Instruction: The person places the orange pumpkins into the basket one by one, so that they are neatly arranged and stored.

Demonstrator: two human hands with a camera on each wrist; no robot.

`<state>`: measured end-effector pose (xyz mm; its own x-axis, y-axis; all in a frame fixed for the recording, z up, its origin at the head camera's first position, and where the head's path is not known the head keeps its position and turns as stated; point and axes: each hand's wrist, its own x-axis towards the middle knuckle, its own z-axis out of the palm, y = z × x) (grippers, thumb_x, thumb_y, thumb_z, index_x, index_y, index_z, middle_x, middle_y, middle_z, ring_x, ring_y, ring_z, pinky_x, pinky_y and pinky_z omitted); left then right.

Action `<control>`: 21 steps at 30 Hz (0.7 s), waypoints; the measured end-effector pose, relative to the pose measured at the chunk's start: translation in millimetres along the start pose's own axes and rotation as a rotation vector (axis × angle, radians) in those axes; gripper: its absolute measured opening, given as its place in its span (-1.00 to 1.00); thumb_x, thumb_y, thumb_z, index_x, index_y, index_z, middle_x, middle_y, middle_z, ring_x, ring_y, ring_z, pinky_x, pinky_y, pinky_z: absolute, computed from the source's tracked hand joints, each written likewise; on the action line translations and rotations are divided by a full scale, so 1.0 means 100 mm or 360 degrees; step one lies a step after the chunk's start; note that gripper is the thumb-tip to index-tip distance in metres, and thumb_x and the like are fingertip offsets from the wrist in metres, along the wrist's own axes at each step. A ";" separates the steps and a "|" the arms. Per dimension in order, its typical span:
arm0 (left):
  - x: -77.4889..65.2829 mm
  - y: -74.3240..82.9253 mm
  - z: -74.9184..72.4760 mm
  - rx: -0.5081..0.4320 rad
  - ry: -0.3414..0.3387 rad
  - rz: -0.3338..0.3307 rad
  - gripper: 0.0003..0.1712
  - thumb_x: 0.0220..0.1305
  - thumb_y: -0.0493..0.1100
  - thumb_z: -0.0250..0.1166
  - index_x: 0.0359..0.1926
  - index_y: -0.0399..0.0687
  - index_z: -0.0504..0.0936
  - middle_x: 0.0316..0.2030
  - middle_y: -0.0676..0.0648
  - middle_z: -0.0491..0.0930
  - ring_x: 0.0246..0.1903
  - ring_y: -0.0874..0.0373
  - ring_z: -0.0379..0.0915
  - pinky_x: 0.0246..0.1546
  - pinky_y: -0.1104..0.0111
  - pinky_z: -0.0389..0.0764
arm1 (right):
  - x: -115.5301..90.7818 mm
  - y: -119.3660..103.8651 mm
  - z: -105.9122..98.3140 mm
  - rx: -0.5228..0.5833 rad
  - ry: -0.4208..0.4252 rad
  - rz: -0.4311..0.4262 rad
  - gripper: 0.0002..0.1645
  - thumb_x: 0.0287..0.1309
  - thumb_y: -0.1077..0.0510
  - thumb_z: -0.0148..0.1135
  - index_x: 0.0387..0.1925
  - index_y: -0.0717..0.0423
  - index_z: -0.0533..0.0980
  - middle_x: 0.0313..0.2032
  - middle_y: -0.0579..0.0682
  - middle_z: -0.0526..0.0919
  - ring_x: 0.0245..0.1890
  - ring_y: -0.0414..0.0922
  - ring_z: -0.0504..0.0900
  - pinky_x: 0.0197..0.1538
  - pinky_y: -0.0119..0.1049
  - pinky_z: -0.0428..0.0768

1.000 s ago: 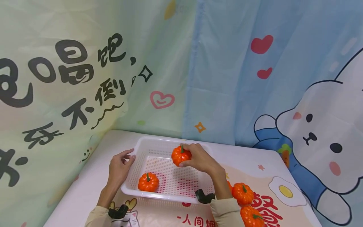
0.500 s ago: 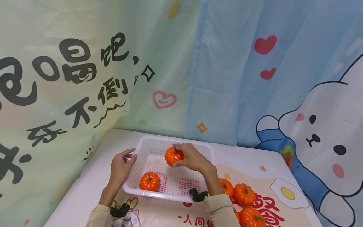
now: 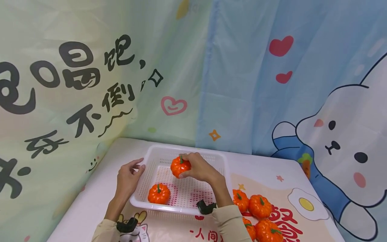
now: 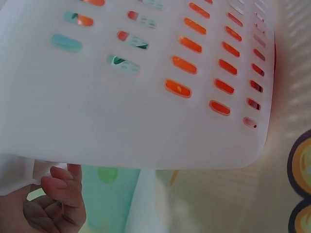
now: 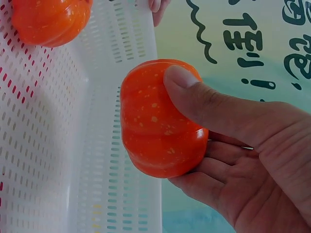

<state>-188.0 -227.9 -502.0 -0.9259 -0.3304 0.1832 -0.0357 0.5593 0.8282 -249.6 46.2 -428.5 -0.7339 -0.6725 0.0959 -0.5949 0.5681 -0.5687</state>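
My right hand [image 3: 199, 168] holds an orange toy pumpkin [image 3: 180, 167] with a green stem over the back half of a white plastic basket [image 3: 181, 210]. In the right wrist view, the thumb presses the side of this pumpkin [image 5: 155, 121] and the fingers curl beneath it. Another pumpkin [image 3: 159, 194] sits in the basket's front left corner. At the basket's left rim, my left hand [image 3: 128, 178] grips the edge between thumb and fingers. The left wrist view has these curled fingers [image 4: 63, 189] at the rim and orange showing through the wall slots.
Several more toy pumpkins [image 3: 260, 206] lie grouped on the table to the right of the basket. A printed cloth [image 3: 229, 84] hangs behind the table [image 3: 266, 164]. The basket takes up the table's middle.
My right hand has carried the pumpkin leftward over the basket, uncovering more of the pumpkins on the right. My left hand has stayed at the rim.
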 end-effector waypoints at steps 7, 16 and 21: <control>0.01 0.00 -0.02 0.0010 0.0021 0.0028 -0.56 0.38 -0.06 0.31 0.24 0.00 0.62 -0.16 -0.21 0.71 -0.41 0.07 0.45 -0.49 0.50 0.47 | 0.05 -0.03 0.04 0.0028 -0.0004 0.0000 -0.35 -0.03 0.07 0.59 0.14 0.14 0.61 -0.01 -0.04 0.72 -0.09 -0.17 0.59 0.03 -0.32 0.64; 0.00 0.00 -0.03 -0.0007 0.0004 0.0002 -0.56 0.38 -0.07 0.31 0.24 0.00 0.62 -0.15 -0.21 0.70 -0.41 0.07 0.45 -0.49 0.49 0.48 | 0.13 -0.04 0.11 0.0053 -0.0031 -0.0021 -0.31 -0.03 0.08 0.59 0.17 0.16 0.59 0.07 -0.01 0.71 -0.02 -0.15 0.62 0.12 -0.28 0.62; 0.00 -0.01 -0.02 -0.0010 0.0003 0.0012 -0.56 0.37 -0.07 0.31 0.23 0.00 0.63 -0.16 -0.21 0.71 -0.41 0.08 0.45 -0.50 0.49 0.48 | 0.15 -0.03 0.13 0.0015 -0.0025 -0.0022 -0.25 -0.06 0.07 0.61 0.20 0.18 0.57 0.06 0.00 0.72 -0.04 -0.16 0.62 0.13 -0.28 0.63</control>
<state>-187.0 -229.6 -501.9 -0.9253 -0.3279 0.1904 -0.0266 0.5571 0.8301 -254.6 28.0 -436.4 -0.7204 -0.6876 0.0907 -0.6016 0.5545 -0.5751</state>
